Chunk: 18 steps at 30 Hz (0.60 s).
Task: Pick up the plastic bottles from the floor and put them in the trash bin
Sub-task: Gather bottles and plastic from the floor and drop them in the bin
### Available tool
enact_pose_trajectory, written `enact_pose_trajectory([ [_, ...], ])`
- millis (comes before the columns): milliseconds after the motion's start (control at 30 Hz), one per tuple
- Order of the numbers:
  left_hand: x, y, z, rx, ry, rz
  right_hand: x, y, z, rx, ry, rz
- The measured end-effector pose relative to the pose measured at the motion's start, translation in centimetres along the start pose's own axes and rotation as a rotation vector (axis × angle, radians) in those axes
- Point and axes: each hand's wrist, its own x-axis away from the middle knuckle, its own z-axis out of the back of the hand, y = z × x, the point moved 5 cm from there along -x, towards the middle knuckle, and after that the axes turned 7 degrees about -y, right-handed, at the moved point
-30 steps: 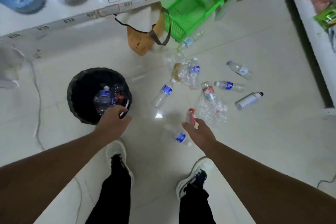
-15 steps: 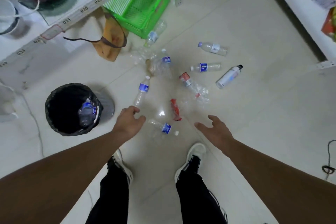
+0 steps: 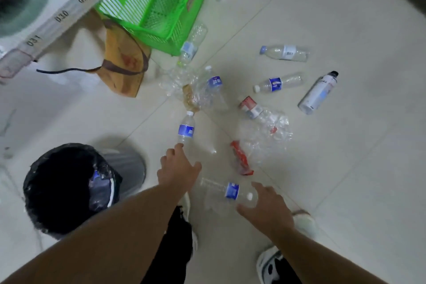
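A few bottles are already seen in the bin (image 3: 57,191); about ten bottles (image 3: 274,83) are left scattered on the floor (image 3: 345,168). Both grips, left hand (image 3: 178,172) and right hand (image 3: 267,208), are released, nothing grasped.

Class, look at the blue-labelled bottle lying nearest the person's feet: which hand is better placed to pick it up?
Right. The right hand is open at the cap end of that bottle; the left hand reaches toward another bottle.
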Motion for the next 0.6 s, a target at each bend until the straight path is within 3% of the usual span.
enact_pose_trajectory([
  [200,-15.5,-3.0,-7.5,0.079,0.071,0.038,-13.8,-2.0,-10.5,0.183,0.054,0.157],
  [333,-21.9,-4.8,-11.5,0.140,0.175,0.121,-20.1,-0.9,-13.8,0.366,0.106,0.234],
  [433,-22.6,-5.5,-11.2,0.170,0.207,0.133,-20.8,0.5,-13.6,0.402,0.083,0.308],
  [600,-16.2,-4.5,-6.5,0.195,0.147,0.029,-14.6,2.6,-6.8,0.194,0.171,0.165],
])
